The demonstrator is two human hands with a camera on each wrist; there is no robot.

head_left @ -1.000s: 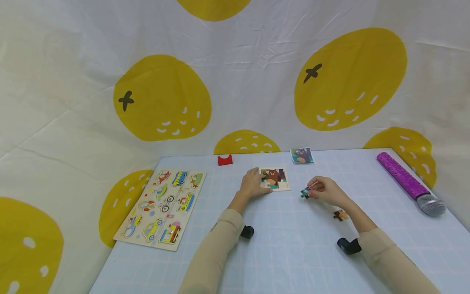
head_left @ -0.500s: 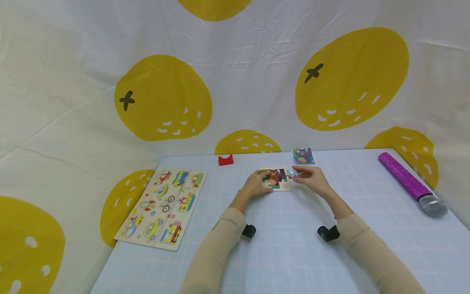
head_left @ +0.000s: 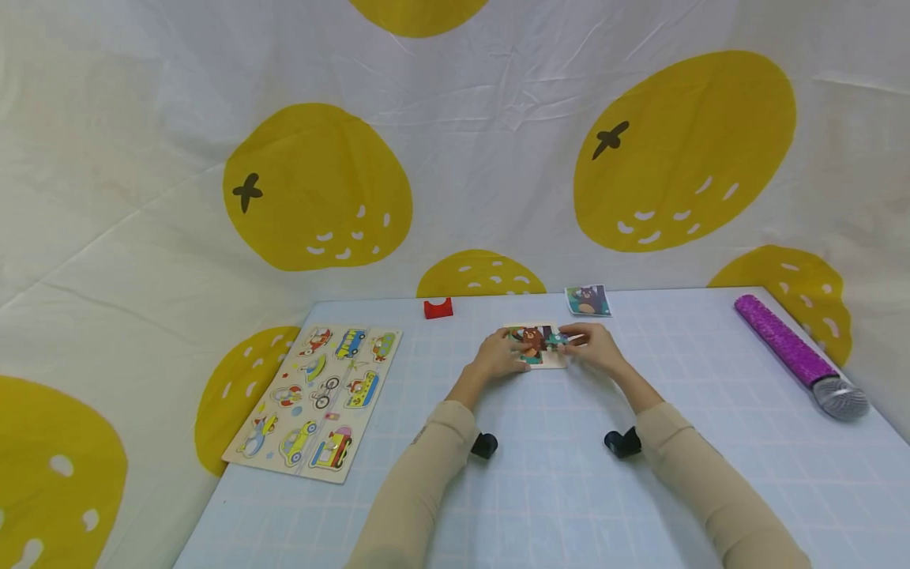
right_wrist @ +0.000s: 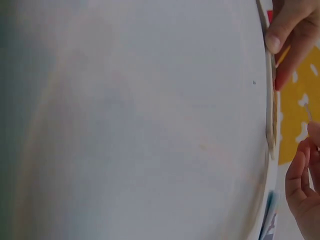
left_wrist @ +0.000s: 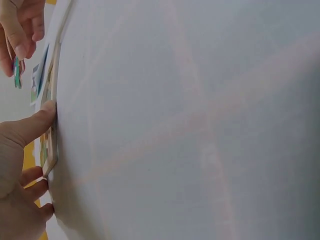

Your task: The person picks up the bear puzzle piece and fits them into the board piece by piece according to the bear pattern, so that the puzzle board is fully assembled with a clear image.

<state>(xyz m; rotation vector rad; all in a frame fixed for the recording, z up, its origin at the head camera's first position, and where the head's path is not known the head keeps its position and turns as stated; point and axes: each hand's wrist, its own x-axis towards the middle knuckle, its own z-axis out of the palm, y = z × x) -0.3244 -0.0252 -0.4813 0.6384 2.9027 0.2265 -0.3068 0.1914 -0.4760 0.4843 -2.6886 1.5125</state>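
Observation:
A small wooden jigsaw tray (head_left: 547, 366) with a brown bear picture lies on the table. My left hand (head_left: 496, 356) grips its left side, the thumb on the near edge and fingers over the picture. Above the tray's right part my right hand (head_left: 596, 348) pinches a green-and-blue puzzle piece (head_left: 557, 340) between thumb and fingers. In the left wrist view that piece (left_wrist: 18, 74) is tilted on edge and apart from the tray (left_wrist: 54, 80). The right wrist view shows the left thumb (right_wrist: 273, 42) against the tray's edge.
Behind the tray lies a bear picture card (head_left: 588, 301), with a red notched block (head_left: 438, 308) to its left. A large vehicle puzzle board (head_left: 273, 466) lies at the left. At the right is a purple glitter microphone (head_left: 785, 340). A patterned cloth hangs behind the table.
My right hand has carried the puzzle piece left and over the tray. An orange-brown piece seen on the table earlier is now out of sight near the right sleeve. The left hand stays put.

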